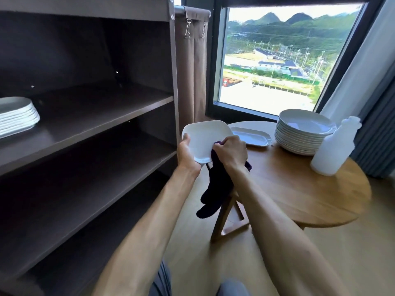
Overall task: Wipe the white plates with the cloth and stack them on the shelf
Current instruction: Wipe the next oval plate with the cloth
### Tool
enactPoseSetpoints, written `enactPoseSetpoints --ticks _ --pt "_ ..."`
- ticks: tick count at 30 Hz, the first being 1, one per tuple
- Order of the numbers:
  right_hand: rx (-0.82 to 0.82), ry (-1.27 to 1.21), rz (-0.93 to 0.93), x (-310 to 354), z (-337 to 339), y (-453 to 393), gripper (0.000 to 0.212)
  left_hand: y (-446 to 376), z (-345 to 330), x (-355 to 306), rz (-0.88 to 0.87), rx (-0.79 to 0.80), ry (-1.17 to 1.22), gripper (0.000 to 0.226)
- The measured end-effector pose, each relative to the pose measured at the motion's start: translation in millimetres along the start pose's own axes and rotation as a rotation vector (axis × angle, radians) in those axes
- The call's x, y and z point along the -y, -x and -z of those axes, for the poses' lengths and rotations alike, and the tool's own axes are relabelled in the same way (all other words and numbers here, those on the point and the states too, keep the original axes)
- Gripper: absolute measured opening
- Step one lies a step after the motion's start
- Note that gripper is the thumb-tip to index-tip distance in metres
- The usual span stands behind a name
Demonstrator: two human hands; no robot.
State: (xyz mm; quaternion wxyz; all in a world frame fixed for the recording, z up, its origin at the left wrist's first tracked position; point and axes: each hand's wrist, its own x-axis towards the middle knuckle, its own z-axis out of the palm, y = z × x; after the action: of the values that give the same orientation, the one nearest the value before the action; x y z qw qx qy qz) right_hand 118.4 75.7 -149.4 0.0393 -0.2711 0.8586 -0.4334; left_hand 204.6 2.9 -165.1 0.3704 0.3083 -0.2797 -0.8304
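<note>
The left hand [186,153] is gripping a white plate [205,138] by its edge; the right hand [230,151] is clutching a dark cloth [213,189] against it. At two o'clock, a round table [299,193] is carrying a spray bottle [333,148], an oblong dish [252,136] and stacked plates [303,133]. At ten o'clock, a shelf [96,112] is holding another plate pile [17,116].

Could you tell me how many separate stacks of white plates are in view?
2: one stack on the shelf at far left, cut off by the frame edge, and one stack on the round table beside the window.
</note>
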Motion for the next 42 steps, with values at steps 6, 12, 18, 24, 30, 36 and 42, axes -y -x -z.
enactPoseSetpoints --ticks 6,12,18,24,30,36,42 --pt "-0.173 0.068 -0.09 -16.9 16.2 -24.8 0.013 7.9 -8.3 8.9 -0.22 0.069 -0.219 0.034" --pt "-0.264 -0.239 -0.188 4.7 15.6 -34.0 0.015 26.2 -27.5 -3.5 -0.469 0.139 -0.536 0.042" --pt "-0.23 -0.529 -0.266 16.8 23.9 -36.4 0.011 34.9 -39.8 6.2 -0.445 0.151 -0.636 0.043" --pt "-0.025 -0.723 -0.094 33.5 28.9 -18.3 0.02 27.8 -55.6 6.1 -0.391 0.15 -0.58 0.037" --pt "0.285 -0.641 -0.025 50.7 37.8 -6.9 0.026 21.4 -57.2 -4.2 -0.366 0.028 -0.379 0.026" --pt "0.406 -0.41 -0.008 41.0 36.2 1.3 0.016 15.4 -46.6 2.6 -0.304 -0.099 -0.125 0.014" --pt "0.327 -0.143 0.021 0.9 30.1 -10.2 0.017 19.2 -34.7 7.6 -0.384 -0.065 -0.105 0.028"
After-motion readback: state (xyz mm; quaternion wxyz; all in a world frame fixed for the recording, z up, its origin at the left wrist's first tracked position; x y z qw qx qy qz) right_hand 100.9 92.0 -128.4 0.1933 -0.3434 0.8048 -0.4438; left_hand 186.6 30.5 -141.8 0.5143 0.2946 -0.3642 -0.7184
